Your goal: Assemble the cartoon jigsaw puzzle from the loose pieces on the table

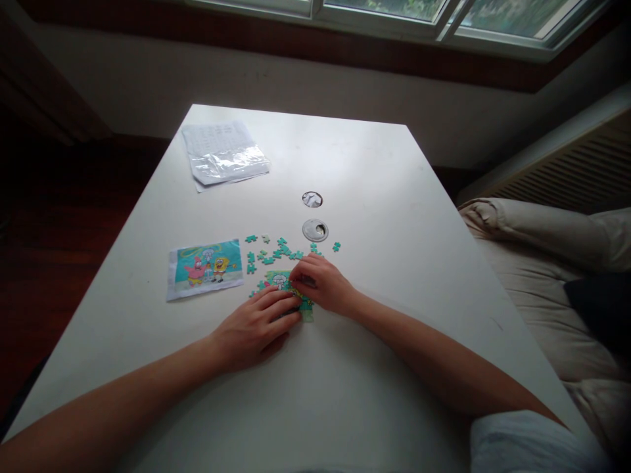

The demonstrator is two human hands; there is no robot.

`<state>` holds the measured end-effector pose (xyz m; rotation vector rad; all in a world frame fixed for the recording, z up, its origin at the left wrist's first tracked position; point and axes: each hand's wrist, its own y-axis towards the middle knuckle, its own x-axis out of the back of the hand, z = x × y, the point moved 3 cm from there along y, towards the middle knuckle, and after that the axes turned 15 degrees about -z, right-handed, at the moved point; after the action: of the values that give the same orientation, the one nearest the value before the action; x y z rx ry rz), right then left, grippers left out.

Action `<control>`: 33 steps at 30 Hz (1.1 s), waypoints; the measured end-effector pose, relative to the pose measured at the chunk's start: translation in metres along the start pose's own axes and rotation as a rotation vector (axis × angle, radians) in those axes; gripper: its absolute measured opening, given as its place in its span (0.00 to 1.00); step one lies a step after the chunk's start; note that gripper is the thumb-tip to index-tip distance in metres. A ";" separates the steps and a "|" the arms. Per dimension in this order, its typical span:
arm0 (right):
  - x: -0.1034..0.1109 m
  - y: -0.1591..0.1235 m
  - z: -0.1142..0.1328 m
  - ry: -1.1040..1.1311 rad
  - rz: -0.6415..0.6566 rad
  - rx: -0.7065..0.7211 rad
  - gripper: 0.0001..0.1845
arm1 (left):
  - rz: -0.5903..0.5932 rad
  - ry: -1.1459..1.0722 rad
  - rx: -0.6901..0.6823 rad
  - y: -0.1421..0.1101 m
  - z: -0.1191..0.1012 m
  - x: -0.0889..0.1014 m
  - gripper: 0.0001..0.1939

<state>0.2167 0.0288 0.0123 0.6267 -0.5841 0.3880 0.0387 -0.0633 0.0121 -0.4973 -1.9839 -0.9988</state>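
Observation:
A partly joined jigsaw puzzle [280, 281] in green and yellow lies on the white table, largely covered by my hands. My left hand [261, 323] rests on its lower left part, fingers stretched out side by side. Over the upper right part, my right hand [323, 281] has its fingers bent together in a pinch; whatever is between the fingertips is hidden. Loose green puzzle pieces [283, 251] are scattered just beyond the puzzle. To the left lies a reference picture [210, 266] with cartoon figures on it.
Papers in a clear plastic sleeve [227, 154] lie at the table's far left. Two round openings, a cable hole [312, 200] and a grommet [310, 231], sit mid-table. A beige sofa [522, 289] stands along the right side, below a window [384, 10] and wall.

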 end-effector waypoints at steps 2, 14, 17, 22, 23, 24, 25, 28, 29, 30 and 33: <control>-0.001 0.000 0.000 -0.026 0.006 0.016 0.04 | -0.002 0.003 0.001 0.000 0.000 0.000 0.18; -0.001 -0.002 -0.003 -0.081 0.021 0.074 0.05 | -0.017 0.004 0.005 0.000 0.000 0.001 0.18; 0.003 -0.001 -0.006 -0.051 0.013 0.072 0.07 | -0.012 0.007 0.004 0.001 0.000 0.002 0.18; 0.011 0.000 -0.015 0.013 -0.003 0.104 0.12 | -0.005 0.017 0.001 0.002 0.000 0.003 0.17; 0.011 -0.001 -0.015 0.017 0.009 0.128 0.12 | -0.005 0.021 0.002 0.002 0.000 0.003 0.17; 0.011 -0.001 -0.015 0.019 0.022 0.151 0.13 | -0.003 0.023 0.003 0.002 0.000 0.003 0.17; 0.011 -0.002 -0.015 0.019 0.033 0.173 0.13 | -0.001 0.025 0.005 0.001 0.000 0.003 0.17; 0.010 -0.003 -0.013 0.004 0.053 0.234 0.13 | 0.000 0.024 0.011 0.001 0.000 0.002 0.17; 0.009 -0.004 -0.012 -0.008 0.056 0.248 0.13 | -0.002 0.023 0.011 0.001 0.000 0.002 0.17; 0.009 -0.004 -0.011 -0.019 0.059 0.260 0.13 | -0.009 0.020 0.011 0.001 0.000 0.002 0.17; 0.008 -0.005 -0.009 -0.042 0.064 0.283 0.12 | -0.043 0.007 0.007 0.002 0.000 0.004 0.16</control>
<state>0.2292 0.0324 0.0089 0.8902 -0.5948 0.5239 0.0380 -0.0621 0.0169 -0.4483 -1.9989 -1.0184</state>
